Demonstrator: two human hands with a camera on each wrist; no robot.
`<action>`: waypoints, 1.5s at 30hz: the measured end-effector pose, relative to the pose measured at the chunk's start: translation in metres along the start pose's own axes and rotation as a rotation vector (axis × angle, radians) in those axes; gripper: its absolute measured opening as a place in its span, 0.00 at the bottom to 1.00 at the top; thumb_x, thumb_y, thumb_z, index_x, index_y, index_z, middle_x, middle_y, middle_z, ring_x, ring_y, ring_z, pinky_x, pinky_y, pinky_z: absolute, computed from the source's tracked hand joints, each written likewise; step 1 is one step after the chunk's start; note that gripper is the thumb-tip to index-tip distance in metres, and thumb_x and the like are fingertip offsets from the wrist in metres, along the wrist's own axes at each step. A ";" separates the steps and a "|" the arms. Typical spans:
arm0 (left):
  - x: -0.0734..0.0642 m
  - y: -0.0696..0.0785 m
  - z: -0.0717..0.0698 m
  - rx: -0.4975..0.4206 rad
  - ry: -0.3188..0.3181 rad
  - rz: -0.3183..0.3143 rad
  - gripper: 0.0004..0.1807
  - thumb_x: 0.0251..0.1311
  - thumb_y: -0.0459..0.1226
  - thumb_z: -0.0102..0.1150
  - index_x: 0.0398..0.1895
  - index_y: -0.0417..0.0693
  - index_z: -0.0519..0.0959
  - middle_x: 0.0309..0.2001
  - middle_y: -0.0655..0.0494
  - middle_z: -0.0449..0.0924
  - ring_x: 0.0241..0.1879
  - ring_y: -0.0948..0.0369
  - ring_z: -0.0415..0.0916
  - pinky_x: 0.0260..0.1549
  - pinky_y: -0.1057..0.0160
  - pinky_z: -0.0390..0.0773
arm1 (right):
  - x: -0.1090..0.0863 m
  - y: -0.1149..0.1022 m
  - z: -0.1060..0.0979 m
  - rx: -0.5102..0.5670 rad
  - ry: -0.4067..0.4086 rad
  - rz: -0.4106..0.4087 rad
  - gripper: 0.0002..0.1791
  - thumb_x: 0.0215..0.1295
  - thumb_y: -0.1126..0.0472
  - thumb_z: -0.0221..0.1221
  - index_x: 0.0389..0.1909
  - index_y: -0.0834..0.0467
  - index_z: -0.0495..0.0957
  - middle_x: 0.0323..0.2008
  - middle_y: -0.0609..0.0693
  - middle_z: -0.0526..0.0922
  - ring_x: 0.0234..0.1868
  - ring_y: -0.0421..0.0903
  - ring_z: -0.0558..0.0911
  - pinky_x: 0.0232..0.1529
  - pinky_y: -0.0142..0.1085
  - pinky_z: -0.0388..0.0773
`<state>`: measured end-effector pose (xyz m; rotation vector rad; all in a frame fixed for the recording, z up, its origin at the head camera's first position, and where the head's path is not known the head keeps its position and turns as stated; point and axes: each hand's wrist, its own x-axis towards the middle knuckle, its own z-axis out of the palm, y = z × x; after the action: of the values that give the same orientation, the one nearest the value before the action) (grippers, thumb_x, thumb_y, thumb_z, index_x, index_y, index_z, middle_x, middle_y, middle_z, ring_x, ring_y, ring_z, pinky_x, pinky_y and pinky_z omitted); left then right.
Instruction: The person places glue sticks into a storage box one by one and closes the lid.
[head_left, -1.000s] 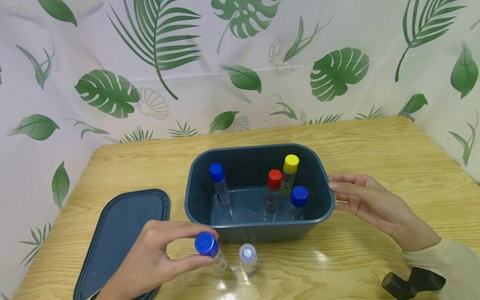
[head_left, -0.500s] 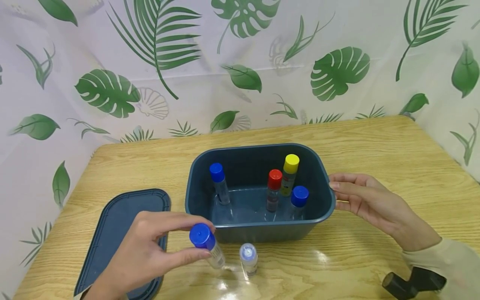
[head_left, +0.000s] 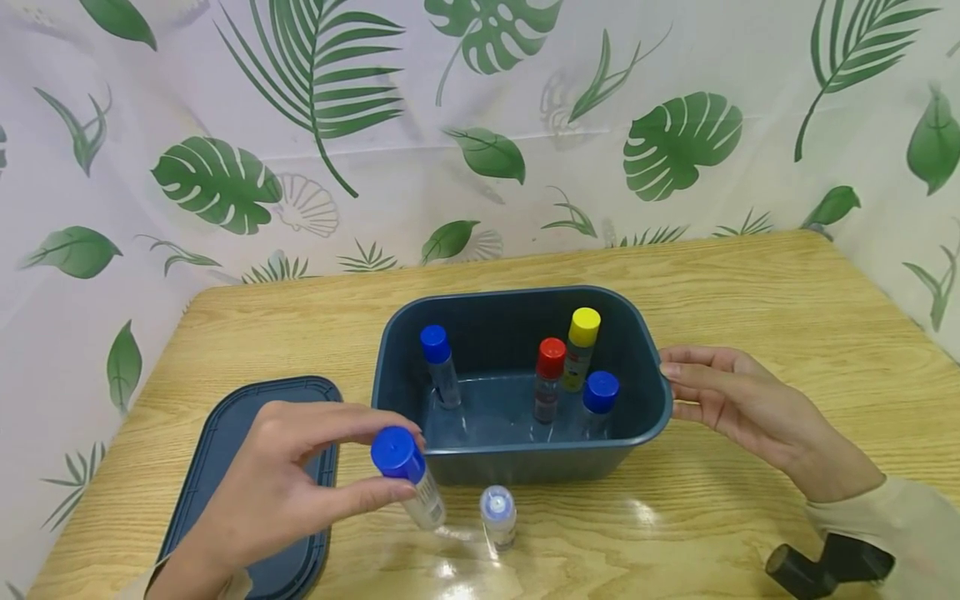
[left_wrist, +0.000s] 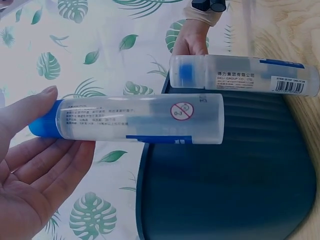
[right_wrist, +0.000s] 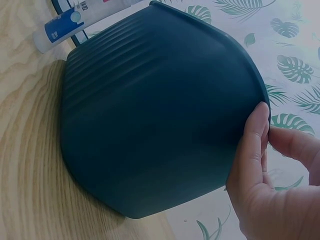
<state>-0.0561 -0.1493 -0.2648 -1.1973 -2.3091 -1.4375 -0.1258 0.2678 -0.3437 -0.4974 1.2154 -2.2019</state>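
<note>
My left hand (head_left: 277, 475) pinches the blue cap of a clear glue stick (head_left: 426, 502) between thumb and fingers. That stick tilts slightly and hangs in front of the dark blue plastic bin (head_left: 525, 468); in the left wrist view its lower end is off the table. A second glue stick (head_left: 498, 518), with a see-through cap, stands upright on the table just right of it. At the bin's right end my right hand (head_left: 750, 408) grips the rim with thumb and fingers. Inside the bin are glue sticks with a yellow cap (head_left: 585, 327), a red cap (head_left: 551, 358) and blue caps (head_left: 435, 344).
A dark blue lid (head_left: 232, 442) lies flat on the wooden table (head_left: 810, 308), left of the bin and partly under my left forearm. Behind the table hangs a leaf-patterned cloth (head_left: 540, 167). A black strap device (head_left: 825, 567) sits at my right wrist.
My left hand has moved left and slightly up, carrying the blue-capped glue stick away from the standing one. My right hand stays on the bin's rim.
</note>
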 end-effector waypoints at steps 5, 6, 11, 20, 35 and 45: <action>0.002 0.001 -0.002 0.002 0.002 0.010 0.19 0.47 0.28 0.73 0.45 0.44 0.83 0.37 0.57 0.86 0.35 0.63 0.83 0.35 0.66 0.83 | 0.001 -0.001 0.000 -0.007 0.005 0.010 0.21 0.74 0.75 0.35 0.53 0.65 0.76 0.50 0.55 0.81 0.50 0.48 0.82 0.52 0.41 0.79; 0.003 0.001 -0.003 0.006 0.001 0.013 0.19 0.47 0.28 0.73 0.45 0.44 0.83 0.37 0.57 0.86 0.35 0.63 0.83 0.35 0.66 0.82 | 0.001 -0.001 0.000 -0.008 0.005 0.012 0.21 0.74 0.75 0.35 0.53 0.65 0.76 0.50 0.55 0.81 0.50 0.48 0.82 0.52 0.41 0.79; 0.007 0.003 -0.008 -0.007 0.007 0.029 0.21 0.45 0.26 0.73 0.46 0.43 0.83 0.38 0.55 0.86 0.36 0.62 0.84 0.36 0.66 0.83 | 0.001 0.000 0.000 -0.012 0.003 0.007 0.21 0.74 0.75 0.35 0.53 0.65 0.76 0.49 0.55 0.81 0.49 0.47 0.82 0.52 0.41 0.79; 0.016 -0.001 -0.016 -0.081 0.031 0.117 0.25 0.43 0.22 0.72 0.49 0.39 0.81 0.42 0.48 0.85 0.41 0.56 0.84 0.42 0.63 0.82 | 0.000 0.001 0.000 -0.017 0.028 0.008 0.20 0.74 0.75 0.36 0.53 0.65 0.76 0.49 0.55 0.81 0.49 0.47 0.82 0.52 0.41 0.79; 0.032 0.009 -0.021 -0.098 0.050 0.163 0.23 0.43 0.22 0.72 0.47 0.36 0.82 0.41 0.47 0.85 0.41 0.56 0.84 0.41 0.64 0.82 | 0.000 0.001 0.000 0.004 0.012 0.009 0.21 0.74 0.75 0.36 0.53 0.65 0.76 0.49 0.55 0.81 0.50 0.47 0.82 0.51 0.40 0.79; 0.037 0.004 -0.021 -0.057 0.087 0.153 0.23 0.41 0.21 0.72 0.46 0.37 0.83 0.41 0.48 0.85 0.41 0.56 0.84 0.41 0.63 0.82 | 0.000 0.001 0.000 0.014 0.004 0.004 0.21 0.74 0.76 0.35 0.53 0.66 0.76 0.49 0.55 0.81 0.49 0.48 0.82 0.52 0.41 0.79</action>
<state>-0.0827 -0.1458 -0.2319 -1.2695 -2.0849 -1.4790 -0.1257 0.2673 -0.3441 -0.4843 1.2007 -2.2074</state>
